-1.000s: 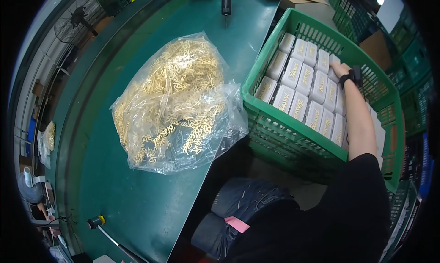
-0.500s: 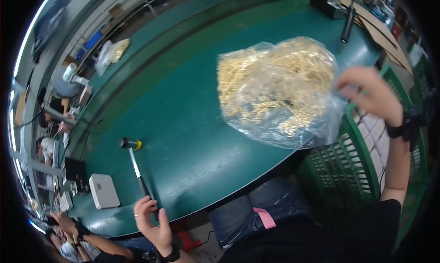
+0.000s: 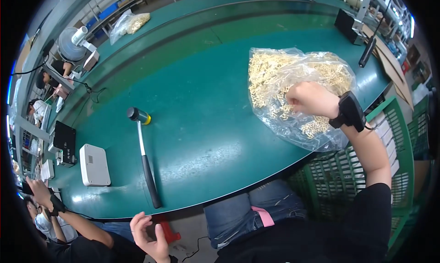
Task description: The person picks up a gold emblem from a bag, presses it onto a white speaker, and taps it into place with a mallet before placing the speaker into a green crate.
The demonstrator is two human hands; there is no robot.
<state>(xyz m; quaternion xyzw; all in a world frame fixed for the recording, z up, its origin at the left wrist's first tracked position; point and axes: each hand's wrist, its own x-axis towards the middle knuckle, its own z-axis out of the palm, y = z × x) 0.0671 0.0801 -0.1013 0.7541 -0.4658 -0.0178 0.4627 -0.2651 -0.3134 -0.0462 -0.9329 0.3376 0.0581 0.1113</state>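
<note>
A: The right hand (image 3: 314, 99) has moved leftward onto the clear bag of gold pieces (image 3: 270, 86), right on the green tabletop (image 3: 197, 102).
B: Pinching?
A: Curled; whether it pinches anything, I cannot tell. The left hand (image 3: 150, 240) is spread off the near edge.
B: And around?
A: Mallet (image 3: 149, 177) and white box (image 3: 95, 166) left, another bag (image 3: 133, 23) far left, green crate (image 3: 404, 134) near right.

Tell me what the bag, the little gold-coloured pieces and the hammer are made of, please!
Bag: probably thin plastic, glossy; it is see-through and crinkled.
Gold-coloured pieces: pale and slightly shiny, maybe metal or coated plastic; the look can't settle it.
Hammer: shaft likely smooth metal, as it gleams silver; black grip perhaps rubber or plastic.
</note>
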